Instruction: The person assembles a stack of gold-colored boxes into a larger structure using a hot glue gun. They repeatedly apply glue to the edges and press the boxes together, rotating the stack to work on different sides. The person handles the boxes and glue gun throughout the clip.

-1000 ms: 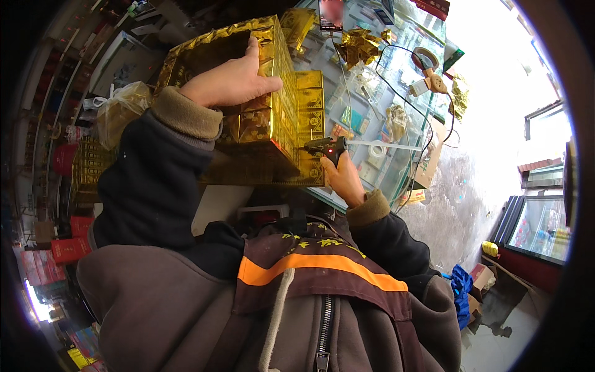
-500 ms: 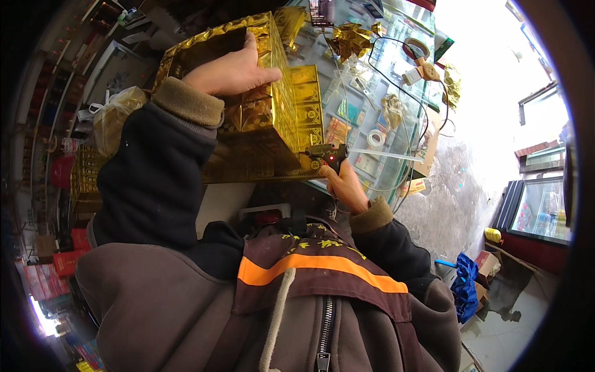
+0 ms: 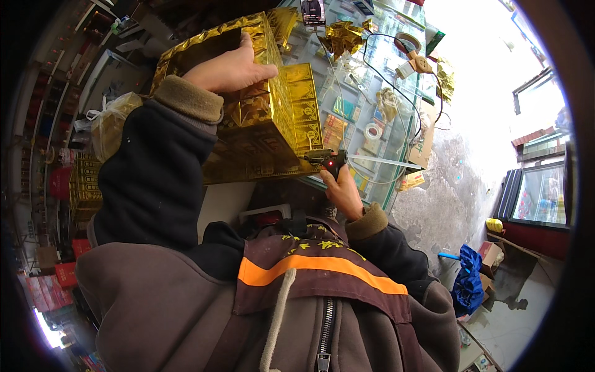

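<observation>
Gold-foil box (image 3: pixel 265 118): left fingers (image 3: pixel 265 72) clasp its rim; right fingers (image 3: pixel 329 178) grip glue gun (image 3: pixel 333 162). Nozzle (image 3: pixel 310 157) contact may scorch foil.

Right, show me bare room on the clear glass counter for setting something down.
The clear glass counter looks bare beyond the arched black cable, between crumpled gold foil and the counter's right edge. Crowded: around the black glue gun, crumpled beige plastic and white rectangular plug.

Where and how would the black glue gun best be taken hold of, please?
Probably grip the glue gun by its handle, coming from the near side, as the right hand does: the handle points that way, while the nozzle points left, toward the gold box.
</observation>
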